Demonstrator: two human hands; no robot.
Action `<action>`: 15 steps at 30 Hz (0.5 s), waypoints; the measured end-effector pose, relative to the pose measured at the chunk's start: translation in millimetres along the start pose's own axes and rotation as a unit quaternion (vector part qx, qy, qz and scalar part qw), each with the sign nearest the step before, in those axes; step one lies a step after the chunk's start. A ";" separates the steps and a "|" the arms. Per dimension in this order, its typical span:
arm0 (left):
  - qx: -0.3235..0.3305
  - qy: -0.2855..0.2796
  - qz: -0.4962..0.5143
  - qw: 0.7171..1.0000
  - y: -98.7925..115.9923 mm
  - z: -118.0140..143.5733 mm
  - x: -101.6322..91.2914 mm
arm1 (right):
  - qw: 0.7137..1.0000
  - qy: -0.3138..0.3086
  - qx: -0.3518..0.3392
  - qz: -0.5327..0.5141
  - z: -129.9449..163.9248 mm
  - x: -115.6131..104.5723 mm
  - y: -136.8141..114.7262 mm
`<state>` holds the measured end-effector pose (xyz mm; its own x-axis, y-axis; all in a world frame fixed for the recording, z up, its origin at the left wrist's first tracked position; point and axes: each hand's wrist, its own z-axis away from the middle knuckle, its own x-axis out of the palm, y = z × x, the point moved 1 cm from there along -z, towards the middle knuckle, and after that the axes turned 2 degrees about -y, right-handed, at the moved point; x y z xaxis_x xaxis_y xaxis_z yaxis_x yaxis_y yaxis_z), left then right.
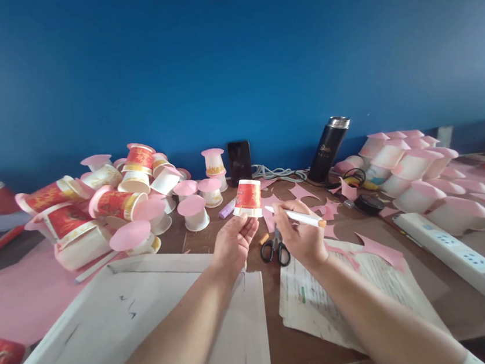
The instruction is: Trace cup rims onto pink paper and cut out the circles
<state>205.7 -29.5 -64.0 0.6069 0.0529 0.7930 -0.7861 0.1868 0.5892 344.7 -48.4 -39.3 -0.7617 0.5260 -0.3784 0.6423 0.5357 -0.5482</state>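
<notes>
My left hand (238, 241) pinches the rim of a red and white paper cup (248, 198), held upside down above the table with its rim at the bottom. In my right hand (299, 237) is a white marker (303, 218), gripped like a pen. Its tip points left toward the cup, apart from it, and its orange end points right. Just below and between my hands lie black-handled scissors (276, 253), partly hidden by my right hand. A small orange cap (264, 239) rests beside them. Behind the cup lies a purple glue stick (227, 209).
Paper cups with pink paper discs (130, 235) crowd the left. More pink-topped cups (415, 162) are stacked at right, near a white power strip (446, 243). A phone (239, 160) and black flask (330, 148) lean against the blue wall. A white box lid (162, 319) and printed papers (308, 297) lie in front.
</notes>
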 end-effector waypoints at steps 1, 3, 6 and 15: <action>0.001 -0.005 0.001 1.000 0.1 0.4 0.2 | 1.000 0.000 -0.001 0.003 -0.6 -0.2 0.2; 0.001 -0.009 0.002 1.000 -0.1 0.8 0.4 | 1.000 0.001 -0.009 0.011 -1.3 -0.1 0.3; 0.000 -0.001 0.004 1.000 -0.5 0.1 0.1 | 1.000 0.008 -0.027 0.009 -1.6 0.8 0.3; 0.020 -0.045 0.020 0.999 -1.4 -5.2 -3.8 | 0.999 0.008 -0.045 -0.023 -1.8 2.1 2.6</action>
<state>205.1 -24.8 -68.6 0.5631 -0.0286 0.8259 -0.8148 0.1476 0.5606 344.9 -44.8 -40.2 -0.7899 0.5091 -0.3419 0.6119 0.6171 -0.4947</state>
